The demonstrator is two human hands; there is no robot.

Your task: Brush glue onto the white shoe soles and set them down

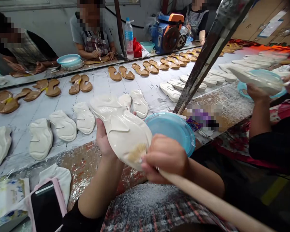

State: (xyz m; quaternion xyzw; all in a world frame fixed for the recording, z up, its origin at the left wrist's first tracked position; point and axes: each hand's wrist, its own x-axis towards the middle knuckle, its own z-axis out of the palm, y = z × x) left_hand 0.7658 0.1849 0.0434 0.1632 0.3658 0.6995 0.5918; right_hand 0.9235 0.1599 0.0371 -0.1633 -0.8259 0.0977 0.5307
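Observation:
A white shoe sole (120,127) with a glossy, wet-looking upper face is held tilted up in front of me. My left hand (107,141) grips it along its left edge, with most of the fingers hidden underneath. Wrapped round a long wooden-handled brush (138,151), my right hand (167,158) presses the pale bristles onto the near end of the sole. Just behind that hand stands a light blue bowl (173,129), partly covered by the hand and the sole.
White soles (62,125) lie along the near side of the belt (96,87), brown ones (148,67) along its far side. A slanted metal post (202,54) rises at right. A pink-cased phone (47,206) lies at lower left. Co-workers sit opposite; another person's hand (258,93) holds a sole at right.

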